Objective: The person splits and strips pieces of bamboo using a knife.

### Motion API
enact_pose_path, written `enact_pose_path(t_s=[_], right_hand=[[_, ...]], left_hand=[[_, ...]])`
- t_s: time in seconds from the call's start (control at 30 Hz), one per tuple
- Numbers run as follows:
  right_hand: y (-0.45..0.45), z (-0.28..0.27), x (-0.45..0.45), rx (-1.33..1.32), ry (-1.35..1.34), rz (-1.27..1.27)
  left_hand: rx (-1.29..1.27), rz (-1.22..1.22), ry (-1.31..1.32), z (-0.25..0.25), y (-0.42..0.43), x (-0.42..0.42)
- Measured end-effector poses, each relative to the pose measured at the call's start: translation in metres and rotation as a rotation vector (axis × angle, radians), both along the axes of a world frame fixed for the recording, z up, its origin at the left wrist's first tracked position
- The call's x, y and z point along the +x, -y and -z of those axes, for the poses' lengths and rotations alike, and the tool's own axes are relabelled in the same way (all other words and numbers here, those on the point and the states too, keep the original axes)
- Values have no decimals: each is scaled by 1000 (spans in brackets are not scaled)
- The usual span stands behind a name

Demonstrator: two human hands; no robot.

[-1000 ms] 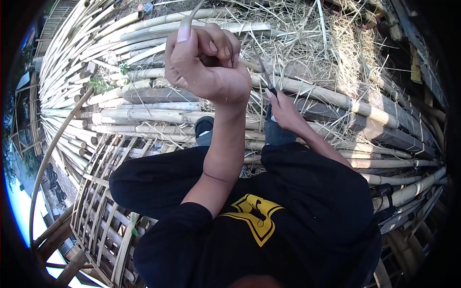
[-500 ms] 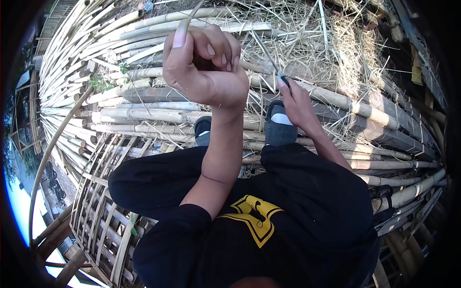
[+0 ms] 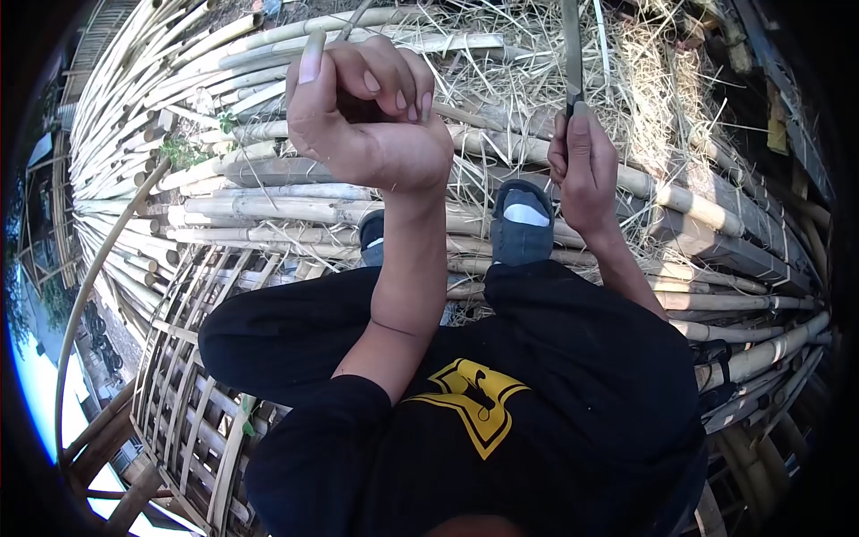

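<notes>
My left hand (image 3: 371, 116) is raised left of centre, palm side toward me, with its fingers curled in and the thumb pointing up. A thin bamboo strip (image 3: 356, 20) sticks out above its fingers; the rest of it is hidden by the hand. On the right, my right hand (image 3: 586, 174) is wrapped around the dark handle of a knife (image 3: 574, 55). The long narrow blade points away from me, and its tip runs out of view at the top. The two hands are well apart.
Bamboo poles (image 3: 259, 213) lie side by side under and ahead of my feet. Loose shavings (image 3: 662, 116) cover the ground ahead right. A woven bamboo lattice (image 3: 192, 394) stands at my left. My sandalled foot (image 3: 522, 237) rests between the poles.
The knife has swung from slanting left to pointing almost straight away from me, as my right hand moved slightly right. My left hand has shifted a little left and up with the strip.
</notes>
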State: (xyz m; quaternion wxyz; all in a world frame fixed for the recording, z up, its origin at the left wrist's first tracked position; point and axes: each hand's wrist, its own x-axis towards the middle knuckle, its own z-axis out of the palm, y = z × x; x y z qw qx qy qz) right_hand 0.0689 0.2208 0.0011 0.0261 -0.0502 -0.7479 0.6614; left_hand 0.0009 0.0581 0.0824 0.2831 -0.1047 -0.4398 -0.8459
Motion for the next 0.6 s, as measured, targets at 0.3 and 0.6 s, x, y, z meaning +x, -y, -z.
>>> enact_pose_path(t_s=[0.3, 0.6], right_hand=[[11, 50, 1, 429, 105, -124], [-2, -40, 5, -165, -465, -28]], left_hand=[[-9, 78, -75, 3, -14, 11], [55, -11, 29, -3, -12, 13]])
